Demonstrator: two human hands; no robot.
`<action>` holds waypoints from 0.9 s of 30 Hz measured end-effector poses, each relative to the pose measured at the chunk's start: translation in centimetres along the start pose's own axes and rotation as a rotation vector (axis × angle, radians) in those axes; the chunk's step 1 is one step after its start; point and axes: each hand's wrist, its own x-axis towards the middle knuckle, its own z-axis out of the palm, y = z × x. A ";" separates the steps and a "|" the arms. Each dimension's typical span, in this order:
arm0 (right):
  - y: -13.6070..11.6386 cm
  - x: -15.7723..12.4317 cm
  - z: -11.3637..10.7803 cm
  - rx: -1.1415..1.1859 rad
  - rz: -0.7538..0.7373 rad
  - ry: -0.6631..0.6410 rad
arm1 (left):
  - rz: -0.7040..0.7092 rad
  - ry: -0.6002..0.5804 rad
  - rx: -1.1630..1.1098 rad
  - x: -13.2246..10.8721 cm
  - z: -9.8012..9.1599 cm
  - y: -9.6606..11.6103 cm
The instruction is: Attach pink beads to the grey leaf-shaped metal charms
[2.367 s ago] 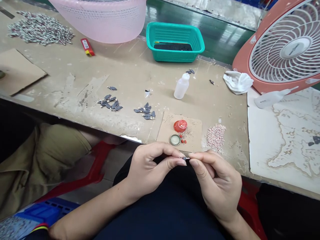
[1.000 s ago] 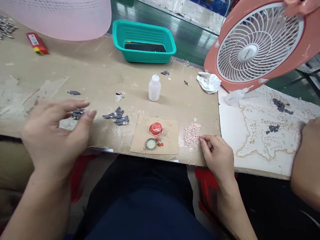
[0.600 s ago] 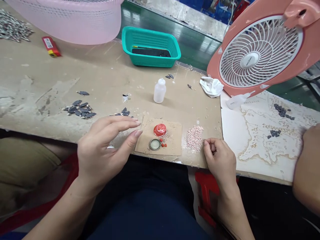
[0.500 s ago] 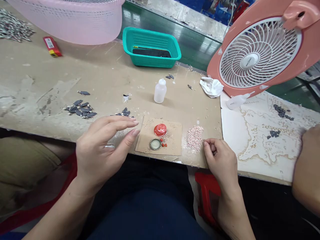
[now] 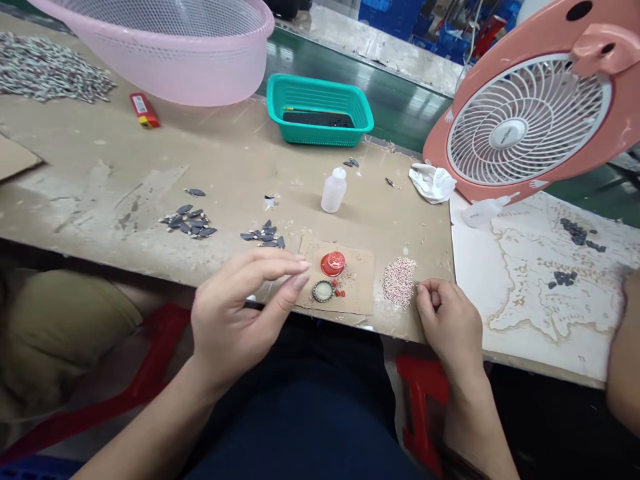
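Note:
My left hand (image 5: pixel 245 303) hovers at the left edge of a small cardboard piece (image 5: pixel 357 300). Its fingers are stretched out, thumb a little apart from them, with nothing visible between. On the cardboard lie a red cap (image 5: pixel 333 264) with a shiny top, a crown bottle cap (image 5: pixel 323 291) and several tiny red bits (image 5: pixel 341 293). Just right of it is a pile of small pinkish beads (image 5: pixel 399 281). My right hand (image 5: pixel 450 317) rests at the pile's right edge, thumb and fingers curled together; whatever they pinch is hidden.
Dark leaf-shaped pieces (image 5: pixel 189 222) lie left, more (image 5: pixel 265 235) nearer. Behind stand a white squeeze bottle (image 5: pixel 333 191), green basket (image 5: pixel 320 135), pink basket (image 5: pixel 200 73), lighter (image 5: pixel 144 110) and fan (image 5: pixel 530 127). Another person's arm (image 5: pixel 625 353) is at right, over a map-printed sheet (image 5: pixel 530 293).
The view has shifted, so the table's things appear farther right and slightly lower. My left hand is nearer the cardboard; my right hand stays at the bead pile's edge.

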 end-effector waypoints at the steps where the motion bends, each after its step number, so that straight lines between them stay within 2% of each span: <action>1: -0.6 -0.4 -0.2 0.033 0.004 0.019 | -0.016 -0.022 -0.057 -0.2 0.2 0.4; 3: -2.3 -1.5 -0.9 0.126 0.004 0.069 | -0.101 -0.109 -0.190 -0.5 0.7 1.4; 5: -4.7 -2.6 -1.5 0.276 -0.028 0.129 | -0.275 -0.235 -0.345 -0.9 1.1 2.4; 9: -9.2 -3.9 -2.0 0.463 -0.278 0.111 | -0.710 -0.478 -0.712 -1.3 1.4 3.7; 12: -10.6 -4.1 -1.4 0.423 -0.407 0.142 | -0.860 -0.535 -0.901 -1.5 1.2 3.8; 17: -9.8 -4.6 0.2 0.312 -0.561 0.230 | -0.923 -0.531 -0.917 -1.7 0.8 3.3; 19: -9.5 -4.8 0.5 0.279 -0.614 0.268 | -0.898 -0.530 -0.863 -1.8 0.7 3.1; 21: -9.5 -4.8 0.5 0.311 -0.621 0.240 | -0.854 -0.521 -0.808 -1.9 0.7 3.0; 23: -9.9 -4.6 0.3 0.435 -0.548 0.158 | -0.817 -0.524 -0.783 -2.0 0.7 2.8; 27: -10.5 -3.8 -0.3 0.692 -0.296 0.000 | -0.750 -0.575 -0.761 -2.1 0.4 2.5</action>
